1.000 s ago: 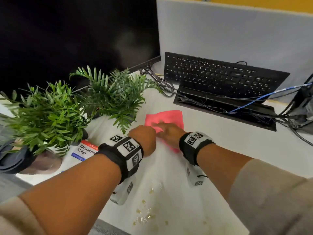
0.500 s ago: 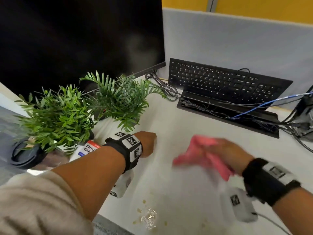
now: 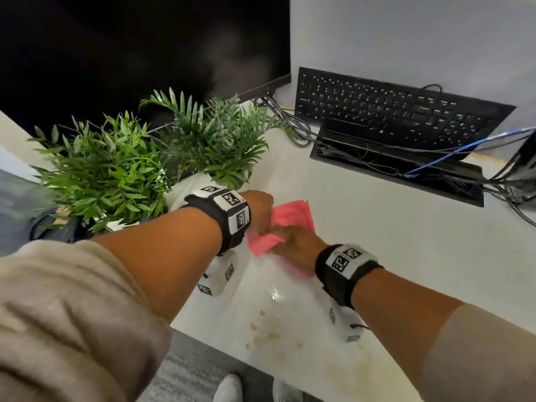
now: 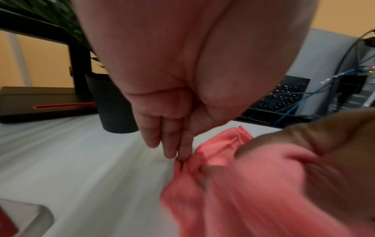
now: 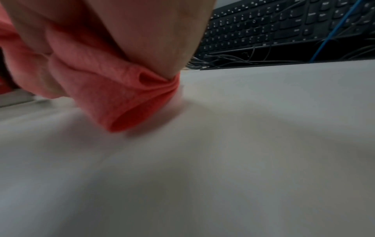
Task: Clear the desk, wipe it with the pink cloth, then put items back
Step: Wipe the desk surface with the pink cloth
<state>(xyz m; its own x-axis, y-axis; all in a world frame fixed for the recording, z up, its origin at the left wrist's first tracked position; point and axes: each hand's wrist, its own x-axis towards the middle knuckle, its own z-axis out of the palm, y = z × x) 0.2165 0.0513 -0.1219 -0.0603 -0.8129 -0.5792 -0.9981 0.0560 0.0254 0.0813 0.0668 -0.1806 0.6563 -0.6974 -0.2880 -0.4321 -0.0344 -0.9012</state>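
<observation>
Cloth (image 3: 293, 219) lies bunched on the desk (image 3: 391, 242) between both hands, its long axis running away from the person. Right hand (image 3: 298, 248) grips its near part, folds crumpled in the palm; left hand (image 3: 259, 210) pinches its left edge with its fingertips (image 4: 182, 154). It looks pink, ribbed and soft.
</observation>
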